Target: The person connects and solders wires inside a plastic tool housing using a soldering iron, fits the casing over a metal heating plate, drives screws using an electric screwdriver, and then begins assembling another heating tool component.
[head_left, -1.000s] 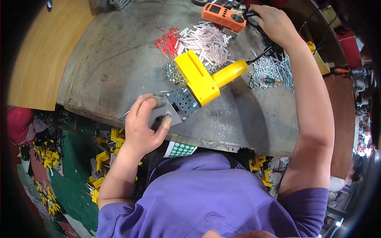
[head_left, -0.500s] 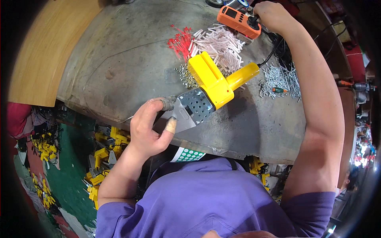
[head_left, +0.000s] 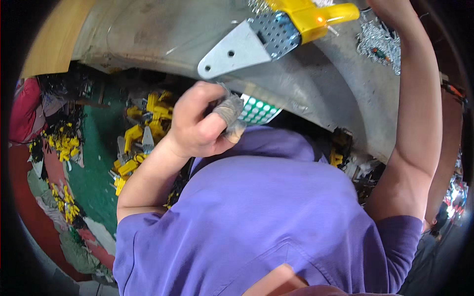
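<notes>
A yellow plastic pipe welder (head_left: 310, 19) lies on the workbench, cut off by the upper edge. Its perforated metal guard (head_left: 277, 34) leads to a grey tapered heating plate (head_left: 234, 51) with two holes. An orange light glows on the yellow body. My left hand (head_left: 210, 119) is closed below the plate and apart from it, its taped fingers and thumb pressed together. Beside those fingertips is a sheet of white dots on green (head_left: 259, 110); whether they pinch anything is hidden. Only part of my right hand (head_left: 392, 11) shows at the top right, its fingers out of view.
The grey workbench (head_left: 148, 32) curves around in front of me. Silvery screws or rivets (head_left: 377, 42) are heaped at its right. Below on the left, several yellow tools (head_left: 131, 167) lie piled above a green floor (head_left: 89, 148). A wooden board (head_left: 52, 42) stands at far left.
My left hand has let go of the heating plate and come down to the dotted sheet, closing its fingers. The view has tipped downward, and the welder's light glows orange now.
</notes>
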`<state>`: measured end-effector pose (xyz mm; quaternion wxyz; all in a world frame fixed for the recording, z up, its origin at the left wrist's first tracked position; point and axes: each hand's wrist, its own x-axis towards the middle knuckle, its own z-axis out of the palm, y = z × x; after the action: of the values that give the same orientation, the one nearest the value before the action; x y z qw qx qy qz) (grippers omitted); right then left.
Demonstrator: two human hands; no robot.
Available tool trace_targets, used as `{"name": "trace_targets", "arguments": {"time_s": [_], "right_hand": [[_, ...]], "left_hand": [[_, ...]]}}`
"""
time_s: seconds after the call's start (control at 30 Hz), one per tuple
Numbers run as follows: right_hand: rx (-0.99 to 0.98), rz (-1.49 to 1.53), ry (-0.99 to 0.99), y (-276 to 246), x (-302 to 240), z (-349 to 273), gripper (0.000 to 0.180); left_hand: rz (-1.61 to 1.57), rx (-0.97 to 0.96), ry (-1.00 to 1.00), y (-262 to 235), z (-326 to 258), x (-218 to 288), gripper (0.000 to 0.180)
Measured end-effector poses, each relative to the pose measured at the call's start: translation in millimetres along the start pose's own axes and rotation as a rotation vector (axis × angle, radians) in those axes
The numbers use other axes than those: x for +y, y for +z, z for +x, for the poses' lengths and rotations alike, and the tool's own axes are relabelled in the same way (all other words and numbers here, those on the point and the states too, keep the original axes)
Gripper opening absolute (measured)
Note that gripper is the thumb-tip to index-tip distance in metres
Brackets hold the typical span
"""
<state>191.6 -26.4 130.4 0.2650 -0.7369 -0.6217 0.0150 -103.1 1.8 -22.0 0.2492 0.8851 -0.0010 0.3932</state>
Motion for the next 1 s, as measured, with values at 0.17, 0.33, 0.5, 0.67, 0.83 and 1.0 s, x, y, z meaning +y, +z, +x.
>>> {"name": "trace_targets", "arguments": {"time_s": [0.17,0.33,0.5,0.67,0.83,1.0], "right_hand": [[-0.383,0.393,-0.133,42,-28,-112,0.028],[-0.335,0.646,-0.083,78,-51,-165,0.036],[-0.269,0.618,-0.216,107,-65,-168,0.040],[-0.197,0.581,-0.248,118,-72,-164,0.044],[-0.198,0.609,-0.179,122,-76,-165,0.048],[-0.185,0.575,-0.204,123,-78,-162,0.050]], "left_hand": [[-0.236,-0.151,-0.444,11,-40,13,0.059],[-0.855,-0.008,-0.722,26,-62,35,0.077],[-0.769,0.211,-0.666,26,-67,42,0.068],[-0.583,0.177,-0.577,23,-60,45,0.067],[-0.432,0.225,-0.483,28,-64,40,0.060],[-0.462,0.292,-0.476,31,-63,39,0.059]]}}
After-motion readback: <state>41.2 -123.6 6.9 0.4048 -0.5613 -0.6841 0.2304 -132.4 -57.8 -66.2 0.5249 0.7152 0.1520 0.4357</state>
